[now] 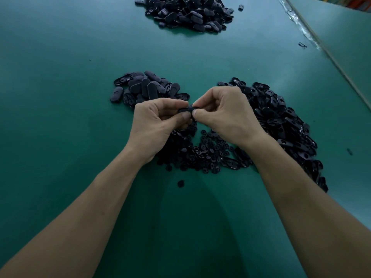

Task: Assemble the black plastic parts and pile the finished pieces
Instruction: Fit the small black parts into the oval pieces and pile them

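My left hand (155, 122) and my right hand (224, 115) meet above the green table (60, 97), and both pinch one small black plastic part (185, 110) between thumbs and fingertips. Most of that part is hidden by my fingers. Under my hands lies a heap of small round black pieces (200, 153). A pile of oval black covers (146, 88) sits just beyond my left hand. A long heap of open black shells (285, 125) runs along the right of my right hand.
A large pile of black oval pieces (186, 13) lies at the far edge. One round piece (180, 183) lies alone near my forearms. A seam with a taped strip (313, 40) runs diagonally at the far right. Stray bits (241, 7) lie beside the far pile.
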Tool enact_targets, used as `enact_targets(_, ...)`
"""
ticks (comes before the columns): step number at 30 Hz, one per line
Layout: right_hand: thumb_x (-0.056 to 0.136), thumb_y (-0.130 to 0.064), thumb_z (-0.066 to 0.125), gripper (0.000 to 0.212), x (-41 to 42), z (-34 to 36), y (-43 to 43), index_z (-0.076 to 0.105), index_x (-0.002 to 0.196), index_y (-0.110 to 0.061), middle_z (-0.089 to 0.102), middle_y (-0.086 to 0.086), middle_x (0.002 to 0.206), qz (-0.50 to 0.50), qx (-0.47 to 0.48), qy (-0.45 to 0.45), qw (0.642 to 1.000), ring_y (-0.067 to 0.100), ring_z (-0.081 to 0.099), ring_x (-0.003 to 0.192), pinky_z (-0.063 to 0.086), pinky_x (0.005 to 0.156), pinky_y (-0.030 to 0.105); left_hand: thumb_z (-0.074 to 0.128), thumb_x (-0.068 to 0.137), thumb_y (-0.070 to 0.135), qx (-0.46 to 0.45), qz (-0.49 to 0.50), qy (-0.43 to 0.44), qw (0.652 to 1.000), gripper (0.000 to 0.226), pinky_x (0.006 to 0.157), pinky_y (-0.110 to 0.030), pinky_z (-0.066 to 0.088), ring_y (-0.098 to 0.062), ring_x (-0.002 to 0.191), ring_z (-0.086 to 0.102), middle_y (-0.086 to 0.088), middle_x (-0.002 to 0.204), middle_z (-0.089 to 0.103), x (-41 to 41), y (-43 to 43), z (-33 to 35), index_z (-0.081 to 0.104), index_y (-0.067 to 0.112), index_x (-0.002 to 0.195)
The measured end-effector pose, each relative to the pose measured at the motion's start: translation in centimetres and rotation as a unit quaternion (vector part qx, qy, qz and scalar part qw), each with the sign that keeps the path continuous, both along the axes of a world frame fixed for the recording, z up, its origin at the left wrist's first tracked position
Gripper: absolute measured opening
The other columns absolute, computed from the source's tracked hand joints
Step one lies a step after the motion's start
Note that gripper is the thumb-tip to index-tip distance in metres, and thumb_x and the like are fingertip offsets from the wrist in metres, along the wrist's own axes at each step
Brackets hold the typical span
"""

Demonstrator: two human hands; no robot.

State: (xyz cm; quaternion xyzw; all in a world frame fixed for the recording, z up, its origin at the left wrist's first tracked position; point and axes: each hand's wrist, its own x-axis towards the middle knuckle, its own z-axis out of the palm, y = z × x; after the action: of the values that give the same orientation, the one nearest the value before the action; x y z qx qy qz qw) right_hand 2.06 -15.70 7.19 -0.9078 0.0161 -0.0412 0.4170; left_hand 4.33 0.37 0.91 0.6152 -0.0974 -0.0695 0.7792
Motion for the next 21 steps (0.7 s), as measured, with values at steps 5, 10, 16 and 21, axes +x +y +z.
enact_targets(5, 0.079, -0.015, 0.078, 0.011, -0.1, -0.1, -0.4, 0.072, 0.079, -0.024, 0.073, -0.005, 0.072, 0.011, 0.021, 0.009, 1.000, 0.006, 0.069, 0.067, 0.061, 0.071, 0.032, 0.077, 0.080, -0.007, -0.011, 0.016, 0.013, 1.000, 0.021, 0.068, -0.023, 0.059, -0.016, 0.068, 0.073, -0.005, 0.076, 0.077, -0.2, 0.1, 0.0, 0.074, 0.013, 0.087)
enact_targets(10, 0.081, -0.014, 0.079, 0.014, -0.2, -0.2, -0.6, 0.073, 0.080, -0.027, 0.074, -0.008, 0.070, 0.027, 0.041, 0.011, 0.999, 0.004, 0.070, 0.066, 0.056, 0.067, 0.023, 0.078, 0.079, -0.006, 0.000, 0.031, 0.011, 0.999, 0.020, 0.066, -0.026, 0.060, -0.017, 0.064, 0.073, -0.004, 0.070, 0.075, -0.2, 0.0, 0.0, 0.073, 0.013, 0.083)
enact_targets(16, 0.085, -0.013, 0.077, 0.013, 0.0, -0.2, -0.5, 0.074, 0.083, -0.026, 0.074, -0.005, 0.069, 0.035, 0.051, 0.022, 0.998, 0.007, 0.070, 0.064, 0.055, 0.065, 0.024, 0.078, 0.081, -0.005, 0.014, 0.043, -0.001, 0.999, 0.018, 0.062, -0.024, 0.058, -0.016, 0.062, 0.072, -0.004, 0.069, 0.075, -0.2, -0.2, -0.1, 0.072, 0.012, 0.083)
enact_targets(21, 0.098, -0.015, 0.061, 0.020, 1.8, -0.9, -1.8, 0.073, 0.113, -0.019, 0.073, -0.003, 0.104, -0.075, -0.034, 0.001, 0.997, 0.007, 0.068, 0.091, 0.057, 0.089, 0.027, 0.072, 0.086, -0.004, -0.051, 0.068, 0.024, 0.996, 0.014, 0.065, -0.023, 0.057, -0.018, 0.068, 0.072, -0.004, 0.073, 0.074, 0.1, -0.2, 0.0, 0.069, 0.007, 0.094)
